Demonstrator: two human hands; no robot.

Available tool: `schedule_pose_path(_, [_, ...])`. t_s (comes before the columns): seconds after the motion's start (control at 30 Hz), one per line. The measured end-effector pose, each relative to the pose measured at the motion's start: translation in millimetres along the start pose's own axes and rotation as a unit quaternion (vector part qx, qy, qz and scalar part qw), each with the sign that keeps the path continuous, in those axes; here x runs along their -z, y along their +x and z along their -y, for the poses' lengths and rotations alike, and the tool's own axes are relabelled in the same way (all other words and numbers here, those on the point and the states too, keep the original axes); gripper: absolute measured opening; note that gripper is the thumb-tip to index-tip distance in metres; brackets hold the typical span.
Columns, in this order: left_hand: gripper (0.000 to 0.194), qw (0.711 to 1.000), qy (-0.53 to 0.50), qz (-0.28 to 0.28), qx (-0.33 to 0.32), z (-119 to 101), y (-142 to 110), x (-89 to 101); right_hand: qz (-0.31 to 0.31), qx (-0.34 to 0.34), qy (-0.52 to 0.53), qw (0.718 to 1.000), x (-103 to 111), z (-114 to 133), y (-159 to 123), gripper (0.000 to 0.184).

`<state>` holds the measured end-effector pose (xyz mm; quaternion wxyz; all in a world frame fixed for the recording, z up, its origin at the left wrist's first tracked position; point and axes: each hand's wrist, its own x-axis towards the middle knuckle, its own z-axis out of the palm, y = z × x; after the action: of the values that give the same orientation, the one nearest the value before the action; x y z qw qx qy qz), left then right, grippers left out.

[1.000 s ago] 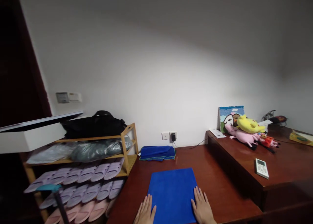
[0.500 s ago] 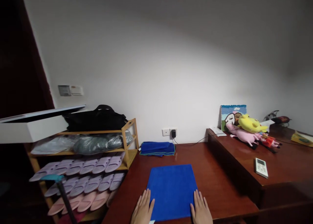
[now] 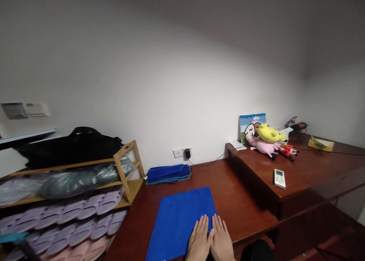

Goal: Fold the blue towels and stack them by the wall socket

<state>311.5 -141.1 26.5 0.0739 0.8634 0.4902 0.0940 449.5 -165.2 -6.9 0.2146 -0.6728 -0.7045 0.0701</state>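
A blue cloth (image 3: 178, 221) lies spread flat on the brown wooden table (image 3: 228, 189). My left hand (image 3: 200, 239) rests palm down on the cloth's near right part, its fingers stretched out. Right beside it my right hand (image 3: 221, 241) lies flat along the cloth's right edge, the thumbs of both hands meeting. Neither hand grasps anything. Behind the spread cloth, against the wall, sits a folded pile of blue cloth (image 3: 168, 173) with a green-yellow edge.
At left, a wooden rack (image 3: 125, 177) holds slippers (image 3: 88, 208), plastic-wrapped items and a black bag (image 3: 76, 147). A higher desk (image 3: 302, 173) at right carries plush toys (image 3: 266, 141), a remote control (image 3: 279, 178) and a picture. A cable runs from the wall plug (image 3: 187, 153).
My left hand has crossed from the cloth's left edge to its right side, beside my right hand. The view has turned to the right. The cloth stays flat.
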Motion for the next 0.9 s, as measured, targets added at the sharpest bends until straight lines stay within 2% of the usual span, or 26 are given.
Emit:
schedule_pose_path(0.1, [0.067,0.998,0.026,-0.008,0.052,41.3,-23.7,8.1,0.005,-0.019,-0.002,1.0,5.8,3.6,-1.7,0.064])
schedule_pose_path(0.27, [0.075,0.974,0.081,-0.029,0.212,129.9,-86.7,27.4,0.014,-0.026,-0.013,0.999,12.0,7.9,-5.0,0.064])
schedule_pose_path(0.37, [0.07,0.965,0.093,-0.052,0.238,160.8,-116.4,27.7,0.018,-0.021,-0.019,0.999,11.1,5.9,-6.2,0.065])
schedule_pose_path(0.5, [0.07,0.965,0.091,-0.068,0.238,167.8,-130.9,20.8,0.031,-0.019,-0.028,0.999,9.7,0.2,-5.7,0.066])
schedule_pose_path(0.73, [0.071,0.967,0.082,-0.092,0.223,162.5,-131.2,16.3,0.061,-0.025,-0.048,0.997,18.3,-2.6,1.6,0.067])
schedule_pose_path(0.9, [0.073,0.965,0.086,-0.093,0.231,157.7,-132.6,20.8,0.082,-0.031,-0.066,0.994,30.7,2.2,16.8,0.068])
